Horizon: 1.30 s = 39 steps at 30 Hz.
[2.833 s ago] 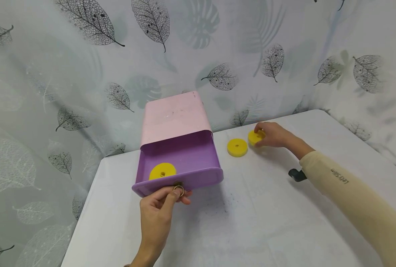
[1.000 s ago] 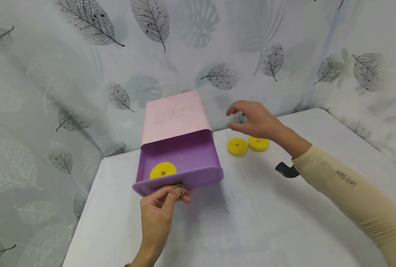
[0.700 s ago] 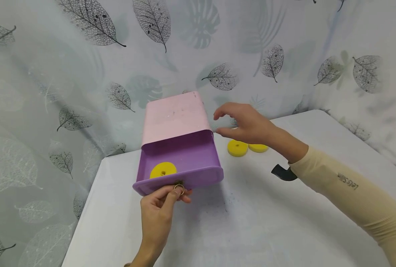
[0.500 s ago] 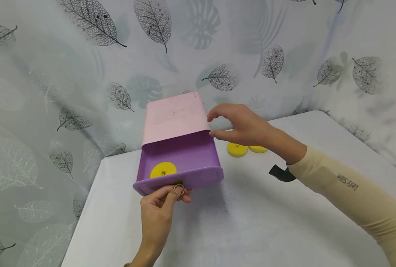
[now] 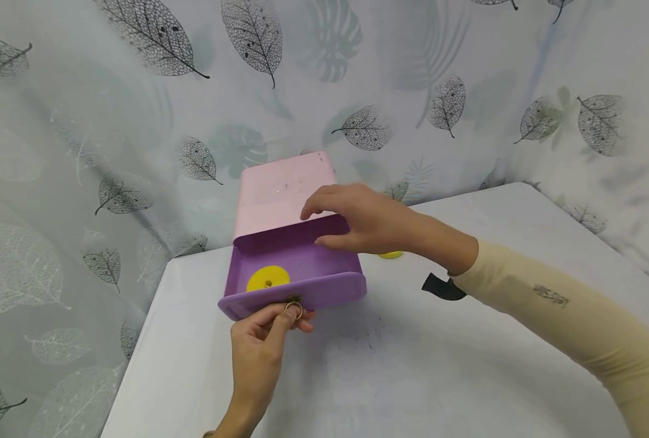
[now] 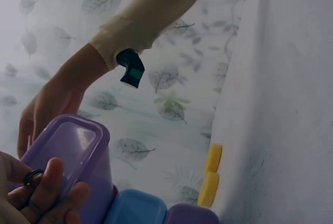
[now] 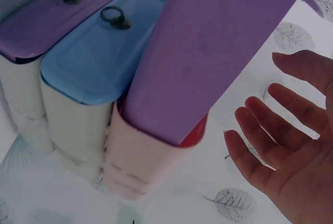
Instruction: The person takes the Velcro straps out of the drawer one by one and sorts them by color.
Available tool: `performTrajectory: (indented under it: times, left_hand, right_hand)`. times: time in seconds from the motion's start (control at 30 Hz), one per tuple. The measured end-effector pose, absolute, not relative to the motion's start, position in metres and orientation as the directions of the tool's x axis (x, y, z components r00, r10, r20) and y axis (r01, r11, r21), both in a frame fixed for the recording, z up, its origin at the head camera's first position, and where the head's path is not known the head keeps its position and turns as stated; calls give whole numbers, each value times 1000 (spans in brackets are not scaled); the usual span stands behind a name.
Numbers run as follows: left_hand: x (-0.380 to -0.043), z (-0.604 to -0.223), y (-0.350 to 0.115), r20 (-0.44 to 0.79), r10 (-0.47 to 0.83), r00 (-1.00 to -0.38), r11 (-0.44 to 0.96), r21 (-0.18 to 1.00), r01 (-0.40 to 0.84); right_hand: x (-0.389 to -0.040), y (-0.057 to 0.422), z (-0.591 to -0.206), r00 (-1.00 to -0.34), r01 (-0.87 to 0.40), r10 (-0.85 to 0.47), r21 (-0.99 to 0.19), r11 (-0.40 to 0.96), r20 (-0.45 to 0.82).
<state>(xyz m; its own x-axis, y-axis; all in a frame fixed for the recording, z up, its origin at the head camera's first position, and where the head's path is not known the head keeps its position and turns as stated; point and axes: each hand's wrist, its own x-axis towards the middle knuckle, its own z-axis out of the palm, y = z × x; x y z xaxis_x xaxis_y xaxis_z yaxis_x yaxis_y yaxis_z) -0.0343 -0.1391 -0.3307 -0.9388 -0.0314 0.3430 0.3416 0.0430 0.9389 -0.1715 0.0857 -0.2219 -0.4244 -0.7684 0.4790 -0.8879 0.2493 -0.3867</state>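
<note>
My left hand (image 5: 255,359) pinches the small metal ring pull (image 5: 294,311) on the front of a purple drawer (image 5: 324,292). This topmost drawer stands pulled out of its pink cabinet (image 5: 286,188). One yellow disc with a centre hole (image 5: 268,278) lies inside, at the front left. Over the drawer's right side reaches my right hand (image 5: 368,219), fingers loosely bent, thumb apart and nothing held. In the right wrist view that hand (image 7: 296,140) shows spread fingers beside the drawer (image 7: 208,41).
Two more yellow discs, a nearer one (image 6: 208,189) and a farther one (image 6: 214,157), lie on the white table (image 5: 412,365) right of the cabinet. Below the pulled drawer are a closed blue drawer (image 7: 104,52) and a closed purple one (image 7: 57,15). A dark bent piece (image 5: 441,287) hangs under the right sleeve.
My right hand has let go of a yellow disc beside another on the table, lifted away, then swung left over the drawer. The left hand and drawer have stayed still.
</note>
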Motion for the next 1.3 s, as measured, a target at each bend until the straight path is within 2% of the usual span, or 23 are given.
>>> performTrajectory:
  times: [0.4, 0.73, 1.0, 1.3]
  left_hand:
    - [-33, -330, -141, 348, -34, -937, 39, 937, 347]
    - [-35, -330, -142, 363, -18, -932, 11, 932, 363]
    - [-35, -330, -142, 339, -6, -941, 13, 941, 339]
    - [-35, -329, -142, 354, -8, -935, 12, 935, 354]
  right_hand:
    - [-167, 50, -223, -323, -906, -866, -390, 167, 382]
    - [-167, 32, -225, -337, -891, -902, -400, 214, 269]
    - [-174, 15, -233, -283, -878, -946, -440, 188, 160]
    - [-177, 1, -235, -288, -875, -954, -428, 227, 83]
